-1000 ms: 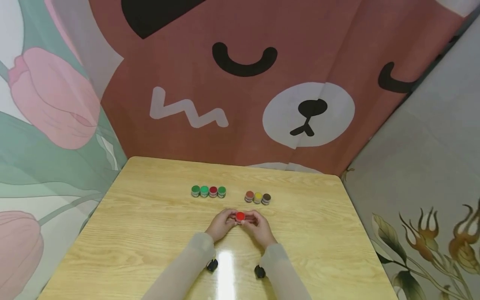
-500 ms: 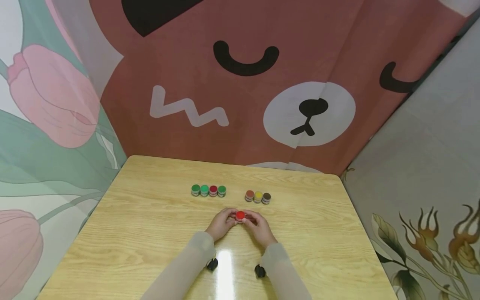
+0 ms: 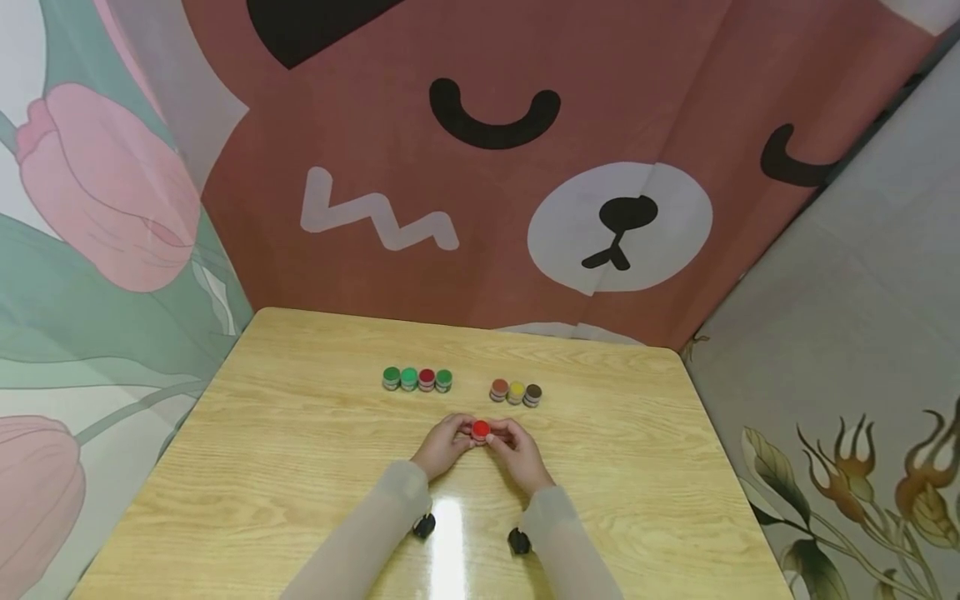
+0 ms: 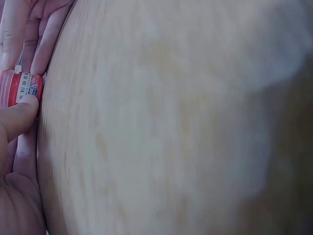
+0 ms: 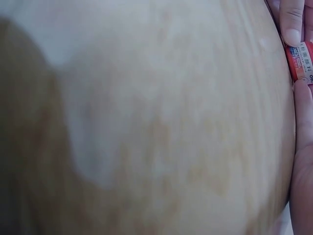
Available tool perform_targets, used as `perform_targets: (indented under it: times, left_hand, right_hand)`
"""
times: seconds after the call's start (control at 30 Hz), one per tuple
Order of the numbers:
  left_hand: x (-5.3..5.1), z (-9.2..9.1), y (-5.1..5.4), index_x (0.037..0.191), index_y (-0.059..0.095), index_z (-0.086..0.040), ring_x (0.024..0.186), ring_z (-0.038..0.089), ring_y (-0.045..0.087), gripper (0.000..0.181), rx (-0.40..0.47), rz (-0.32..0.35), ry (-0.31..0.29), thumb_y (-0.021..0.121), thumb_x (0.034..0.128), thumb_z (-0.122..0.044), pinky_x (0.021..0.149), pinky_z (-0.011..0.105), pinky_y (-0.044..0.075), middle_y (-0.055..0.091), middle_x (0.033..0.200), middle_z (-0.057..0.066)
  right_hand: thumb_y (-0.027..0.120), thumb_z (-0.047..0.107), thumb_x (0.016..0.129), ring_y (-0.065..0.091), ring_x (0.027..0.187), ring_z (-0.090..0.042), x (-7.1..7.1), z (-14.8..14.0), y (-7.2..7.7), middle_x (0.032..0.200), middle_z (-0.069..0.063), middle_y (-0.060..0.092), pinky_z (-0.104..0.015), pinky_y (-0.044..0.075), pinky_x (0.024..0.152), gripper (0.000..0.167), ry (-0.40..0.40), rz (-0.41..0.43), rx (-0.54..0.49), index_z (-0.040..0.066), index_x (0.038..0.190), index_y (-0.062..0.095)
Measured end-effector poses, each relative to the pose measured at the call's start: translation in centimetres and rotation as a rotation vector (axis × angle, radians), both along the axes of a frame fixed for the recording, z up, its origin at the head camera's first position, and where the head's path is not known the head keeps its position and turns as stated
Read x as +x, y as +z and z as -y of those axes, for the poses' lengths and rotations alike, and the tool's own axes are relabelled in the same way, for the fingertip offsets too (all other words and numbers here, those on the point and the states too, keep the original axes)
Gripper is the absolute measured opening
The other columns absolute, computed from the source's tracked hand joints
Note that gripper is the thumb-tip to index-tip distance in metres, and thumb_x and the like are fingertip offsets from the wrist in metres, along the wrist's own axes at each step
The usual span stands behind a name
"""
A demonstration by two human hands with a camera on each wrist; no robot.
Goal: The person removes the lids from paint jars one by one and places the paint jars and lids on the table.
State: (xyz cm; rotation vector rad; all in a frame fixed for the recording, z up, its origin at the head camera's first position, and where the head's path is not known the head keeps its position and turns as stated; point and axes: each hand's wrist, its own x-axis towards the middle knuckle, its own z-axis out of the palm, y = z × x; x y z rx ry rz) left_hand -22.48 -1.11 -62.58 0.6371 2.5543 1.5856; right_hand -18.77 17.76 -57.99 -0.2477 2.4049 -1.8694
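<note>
Head view: your left hand (image 3: 444, 447) and right hand (image 3: 521, 457) meet, thumbs and fingers pinching a red-lidded jar (image 3: 480, 430) between them, lid upward, nearer you than the row of four jars (image 3: 408, 380) and row of three jars (image 3: 516, 393) on the table (image 3: 300, 467). Only the wrist views disclose its printed label (image 4: 27, 87); only the head view includes both rows.
</note>
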Motion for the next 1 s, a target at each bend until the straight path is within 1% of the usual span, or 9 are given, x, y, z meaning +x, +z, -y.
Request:
perform_targets:
  times: [0.1, 0.2, 0.33, 0.53, 0.63, 0.7, 0.83, 0.93, 1.0]
  left_hand:
    - [0.0, 0.1, 0.1, 0.122, 0.064, 0.001, 0.107, 0.029, 0.064, 0.030, -0.009, 0.007, -0.001, 0.071, 0.0934, -0.003, 0.093, 0.037, 0.056, 0.064, 0.118, 0.014]
    - [-0.1, 0.1, 0.1, 0.124, 0.064, 0.000, 0.109, 0.028, 0.063, 0.031, -0.021, 0.022, 0.001, 0.070, 0.0942, -0.004, 0.095, 0.040, 0.055, 0.064, 0.118, 0.013]
    - [0.0, 0.0, 0.3, 0.124, 0.064, 0.000, 0.109, 0.028, 0.063, 0.030, -0.031, 0.021, 0.007, 0.069, 0.0947, -0.003, 0.096, 0.044, 0.054, 0.064, 0.117, 0.012]
    - [0.0, 0.0, 0.1, 0.125, 0.063, 0.001, 0.107, 0.029, 0.064, 0.031, -0.032, -0.013, 0.000, 0.070, 0.0942, -0.003, 0.094, 0.039, 0.055, 0.064, 0.116, 0.013]
    - [-0.1, 0.0, -0.1, 0.125, 0.063, 0.002, 0.107, 0.028, 0.064, 0.032, -0.027, -0.011, -0.003, 0.070, 0.0941, -0.002, 0.092, 0.035, 0.056, 0.064, 0.116, 0.013]
    - [-0.1, 0.0, -0.2, 0.125, 0.063, 0.002, 0.107, 0.029, 0.064, 0.032, -0.023, -0.014, -0.003, 0.070, 0.0939, -0.002, 0.092, 0.035, 0.057, 0.064, 0.116, 0.013]
    - [0.0, 0.0, -0.2, 0.124, 0.063, 0.002, 0.106, 0.030, 0.064, 0.032, -0.012, -0.007, -0.002, 0.071, 0.0931, -0.001, 0.091, 0.035, 0.057, 0.064, 0.115, 0.013]
    - [0.0, 0.0, -0.1, 0.124, 0.064, 0.001, 0.107, 0.029, 0.064, 0.032, -0.009, 0.017, 0.005, 0.071, 0.0932, -0.002, 0.093, 0.036, 0.056, 0.064, 0.115, 0.012]
    - [-0.1, 0.0, -0.1, 0.125, 0.063, 0.002, 0.107, 0.029, 0.064, 0.033, -0.008, 0.020, 0.007, 0.071, 0.0937, -0.002, 0.093, 0.038, 0.056, 0.064, 0.116, 0.013]
  right_hand:
    - [0.066, 0.003, 0.097, 0.064, 0.099, -0.011, -0.2, 0.0, -0.3, 0.121, -0.020, 0.067, -0.021, 0.053, 0.086, 0.026, -0.001, 0.007, -0.009, -0.006, 0.122, 0.065]
    - [0.068, 0.003, 0.096, 0.064, 0.099, -0.011, -0.6, -0.1, -1.5, 0.122, -0.021, 0.066, -0.022, 0.054, 0.086, 0.028, -0.002, -0.005, -0.012, -0.005, 0.122, 0.065]
    - [0.070, 0.008, 0.096, 0.064, 0.099, -0.012, -1.3, -0.2, -3.3, 0.124, -0.018, 0.067, -0.023, 0.054, 0.086, 0.031, -0.026, -0.018, 0.007, 0.001, 0.126, 0.067]
    - [0.068, 0.016, 0.098, 0.062, 0.099, -0.013, -1.3, -0.3, -3.7, 0.120, -0.013, 0.066, -0.024, 0.052, 0.087, 0.036, -0.038, -0.035, 0.055, 0.007, 0.133, 0.066]
    - [0.065, 0.016, 0.099, 0.061, 0.100, -0.014, -1.2, -0.3, -3.7, 0.118, -0.011, 0.065, -0.024, 0.052, 0.087, 0.037, -0.038, -0.027, 0.083, 0.008, 0.135, 0.064]
    - [0.065, 0.014, 0.100, 0.060, 0.101, -0.015, -1.2, -0.3, -3.5, 0.119, -0.011, 0.065, -0.023, 0.051, 0.087, 0.036, -0.041, -0.013, 0.073, 0.006, 0.135, 0.063]
    - [0.064, 0.008, 0.100, 0.061, 0.100, -0.015, -0.5, 0.1, -1.8, 0.118, -0.015, 0.067, -0.023, 0.052, 0.086, 0.030, -0.030, -0.018, 0.036, 0.001, 0.129, 0.062]
    - [0.063, 0.006, 0.100, 0.061, 0.098, -0.012, 0.0, 0.4, -0.4, 0.118, -0.016, 0.067, -0.024, 0.052, 0.086, 0.029, -0.017, -0.023, 0.035, -0.001, 0.128, 0.062]
    - [0.063, 0.008, 0.101, 0.060, 0.098, -0.010, 0.1, 0.4, -0.1, 0.119, -0.014, 0.067, -0.024, 0.051, 0.087, 0.030, -0.022, -0.009, 0.044, 0.000, 0.129, 0.063]
